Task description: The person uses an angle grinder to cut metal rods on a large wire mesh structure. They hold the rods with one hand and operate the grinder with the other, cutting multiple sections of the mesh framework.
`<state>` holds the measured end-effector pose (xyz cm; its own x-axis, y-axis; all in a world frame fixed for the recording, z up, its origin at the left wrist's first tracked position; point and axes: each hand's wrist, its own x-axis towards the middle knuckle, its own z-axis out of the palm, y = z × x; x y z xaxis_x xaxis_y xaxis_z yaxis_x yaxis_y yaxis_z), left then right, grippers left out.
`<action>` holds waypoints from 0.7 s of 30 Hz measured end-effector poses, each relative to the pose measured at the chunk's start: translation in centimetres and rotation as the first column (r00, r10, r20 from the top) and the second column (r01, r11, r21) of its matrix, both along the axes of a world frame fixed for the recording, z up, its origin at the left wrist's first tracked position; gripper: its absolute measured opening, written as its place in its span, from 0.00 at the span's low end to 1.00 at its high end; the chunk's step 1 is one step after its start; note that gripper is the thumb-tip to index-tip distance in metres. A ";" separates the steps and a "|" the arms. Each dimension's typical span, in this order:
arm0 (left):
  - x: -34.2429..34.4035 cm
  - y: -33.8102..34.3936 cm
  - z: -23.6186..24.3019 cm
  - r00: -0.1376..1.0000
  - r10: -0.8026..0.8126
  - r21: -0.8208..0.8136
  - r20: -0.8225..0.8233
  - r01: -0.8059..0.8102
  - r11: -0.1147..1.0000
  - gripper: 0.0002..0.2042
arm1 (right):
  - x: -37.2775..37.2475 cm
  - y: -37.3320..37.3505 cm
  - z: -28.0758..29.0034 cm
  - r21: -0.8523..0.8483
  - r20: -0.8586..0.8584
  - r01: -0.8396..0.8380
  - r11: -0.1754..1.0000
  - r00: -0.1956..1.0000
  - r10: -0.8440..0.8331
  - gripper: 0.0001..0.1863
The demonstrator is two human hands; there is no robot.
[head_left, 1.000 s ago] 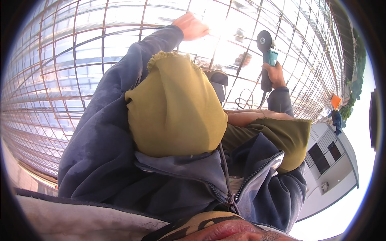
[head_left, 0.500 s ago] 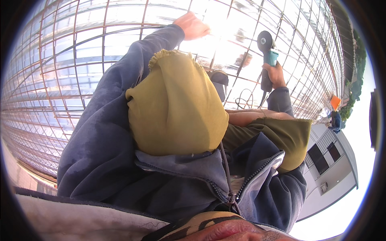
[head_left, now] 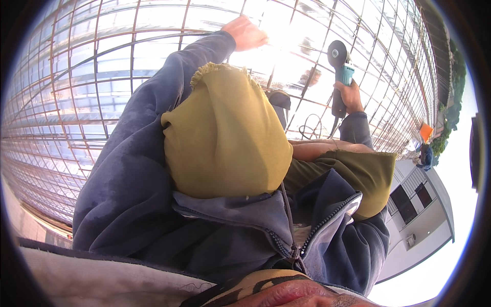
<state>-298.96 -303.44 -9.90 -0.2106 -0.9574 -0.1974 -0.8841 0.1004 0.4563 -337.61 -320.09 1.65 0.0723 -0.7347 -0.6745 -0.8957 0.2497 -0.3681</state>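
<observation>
My right hand (head_left: pixel 350 96) is wrapped round the body of a teal and black angle grinder (head_left: pixel 344 77). The grinder stands with its dark cutting disc (head_left: pixel 337 53) at the far end, over the rebar mesh (head_left: pixel 373 66). From its black rear end a cord runs down toward my knee. Farther off and to the left, my left hand (head_left: pixel 245 34) is closed at the mesh, its fingers washed out by glare. Whatever it grips, if anything, is hidden.
Crossing steel bars spread over a bright, shiny surface. My knees in olive trousers (head_left: pixel 225 138) rise in the middle. Between them and the grinder lie loops of dark cord (head_left: pixel 310 128). At the right are an orange object (head_left: pixel 426 132), a blue-clothed figure (head_left: pixel 425 156) and a pale building (head_left: pixel 422 204).
</observation>
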 end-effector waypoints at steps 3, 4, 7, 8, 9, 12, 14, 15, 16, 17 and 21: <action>0.0 0.0 -0.1 1.000 -0.008 -0.025 0.009 0.008 1.000 0.18 | 0.1 0.1 0.3 0.006 0.011 0.001 1.000 1.000 -0.001 0.26; -0.1 0.0 -0.6 1.000 -0.008 -0.041 0.007 0.009 0.999 0.18 | -0.1 0.0 0.2 0.008 0.018 0.001 1.000 1.000 -0.001 0.26; -0.1 0.0 -1.0 1.000 -0.009 -0.051 0.011 0.010 0.999 0.18 | -0.5 -0.1 -0.2 0.009 0.025 -0.004 1.000 1.000 0.004 0.26; -0.1 0.0 -1.1 1.000 -0.009 -0.048 0.014 0.010 0.999 0.18 | -0.4 -0.1 -0.2 0.003 0.018 -0.010 1.000 1.000 0.010 0.26; -0.1 0.0 -1.1 1.000 -0.007 -0.049 0.009 0.008 0.999 0.18 | -0.3 -0.1 -0.1 -0.003 0.011 -0.015 1.000 1.000 0.015 0.26; 0.0 0.0 -0.9 1.000 -0.013 -0.054 0.008 0.013 0.998 0.17 | -0.9 -0.4 -0.7 0.007 0.017 -0.019 1.000 1.000 0.019 0.26; 0.0 0.0 -0.7 0.999 -0.027 -0.057 0.025 0.029 0.998 0.17 | -1.0 -0.5 -0.7 -0.012 0.016 -0.027 1.000 1.000 0.027 0.26; 0.0 0.0 -0.8 0.999 -0.028 -0.074 0.020 0.029 0.997 0.17 | -0.9 -0.4 -0.7 -0.020 0.015 -0.031 0.999 0.999 0.031 0.26; 0.0 0.0 -1.0 0.999 -0.029 -0.092 0.014 0.030 0.995 0.17 | -0.8 -0.4 -0.6 -0.019 0.010 -0.026 0.999 1.000 0.026 0.26; -0.1 0.0 -0.9 0.999 -0.032 -0.108 0.007 0.033 0.994 0.17 | -0.8 -0.3 -0.4 -0.016 0.006 -0.020 1.000 1.000 0.020 0.26; 0.1 0.1 -0.6 0.999 -0.034 -0.069 0.038 0.036 0.997 0.16 | -0.4 -0.1 -0.5 -0.012 0.012 -0.010 1.000 1.000 0.010 0.26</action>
